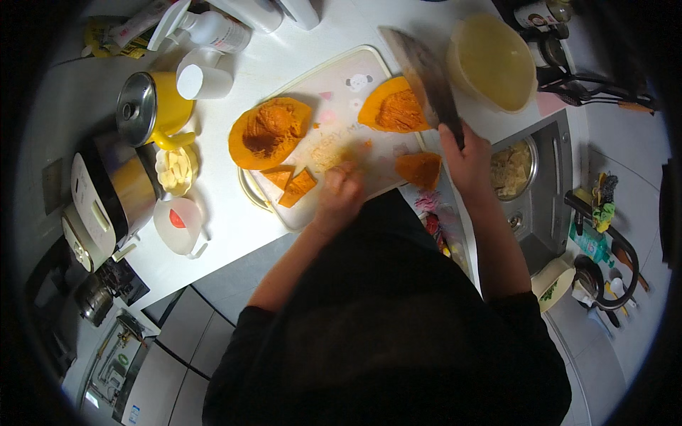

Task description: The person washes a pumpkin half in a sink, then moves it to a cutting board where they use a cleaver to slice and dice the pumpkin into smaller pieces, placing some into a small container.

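My right hand [466, 160] grips the handle of a broad kitchen knife [426, 74], its blade pointing up and left, partly over a pumpkin wedge [391, 109]. On the pale printed cutting board [373, 64], my left hand [341, 189] is curled low near the front edge. Blur hides whether its fingers hold anything. Just beyond them lies a smear of pale pumpkin scraps [326, 154]. A large hollowed pumpkin piece [269, 133] rests on the board's left, with cut pumpkin chunks [298, 188] below it. A smaller pumpkin piece [420, 170] sits at the right edge, near my right wrist.
A yellowish plastic basin [493, 64] stands back right, beside the sink [546, 223] with a metal bowl [514, 170]. Leftward are a yellow lidded pot [170, 106], a dish of pale slices [177, 169], a translucent cup [178, 229] and a rice cooker [114, 197]. A spray bottle [213, 33] stands behind.
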`<action>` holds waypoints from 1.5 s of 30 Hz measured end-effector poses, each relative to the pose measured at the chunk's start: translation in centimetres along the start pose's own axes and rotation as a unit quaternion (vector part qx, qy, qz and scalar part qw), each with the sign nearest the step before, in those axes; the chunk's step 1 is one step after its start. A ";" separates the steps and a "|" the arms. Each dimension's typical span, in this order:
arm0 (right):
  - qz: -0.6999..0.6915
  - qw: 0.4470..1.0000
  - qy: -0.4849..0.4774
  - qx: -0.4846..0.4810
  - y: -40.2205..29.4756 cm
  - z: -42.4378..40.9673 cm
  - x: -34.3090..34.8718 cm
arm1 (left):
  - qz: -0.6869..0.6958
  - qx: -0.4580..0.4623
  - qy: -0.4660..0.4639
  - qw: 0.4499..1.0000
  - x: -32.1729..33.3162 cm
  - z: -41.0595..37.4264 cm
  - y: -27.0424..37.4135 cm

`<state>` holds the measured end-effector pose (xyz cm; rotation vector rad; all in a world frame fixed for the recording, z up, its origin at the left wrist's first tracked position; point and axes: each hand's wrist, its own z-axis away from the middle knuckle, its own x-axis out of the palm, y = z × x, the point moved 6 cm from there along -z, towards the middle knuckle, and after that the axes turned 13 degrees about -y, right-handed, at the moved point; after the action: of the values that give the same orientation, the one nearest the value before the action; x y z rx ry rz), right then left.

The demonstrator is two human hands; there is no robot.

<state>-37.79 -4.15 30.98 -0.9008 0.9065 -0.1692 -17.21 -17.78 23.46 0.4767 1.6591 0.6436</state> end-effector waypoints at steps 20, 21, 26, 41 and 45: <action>-0.030 0.999 0.003 0.045 2.4 6.6 -0.7 | -0.083 -0.095 -0.151 0.980 2.8 -3.0 -0.7; -0.041 0.998 -0.016 0.042 2.2 6.6 0.1 | -0.060 -0.124 -0.126 0.982 1.9 -2.3 -1.2; -0.050 0.995 -0.085 -0.010 1.6 6.8 4.9 | 0.057 -0.219 0.003 0.974 1.1 2.3 -3.1; 0.031 0.987 -0.156 0.007 2.4 6.1 8.8 | 0.510 -0.440 -0.069 0.736 4.3 2.9 -6.0; 0.027 0.988 -0.150 0.003 2.0 6.0 8.6 | 0.651 -0.456 0.109 0.597 4.7 3.7 -5.7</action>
<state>-28.42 -3.37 25.99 -0.8678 0.6476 0.0106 -14.20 -18.61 15.76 0.7940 0.6545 2.5469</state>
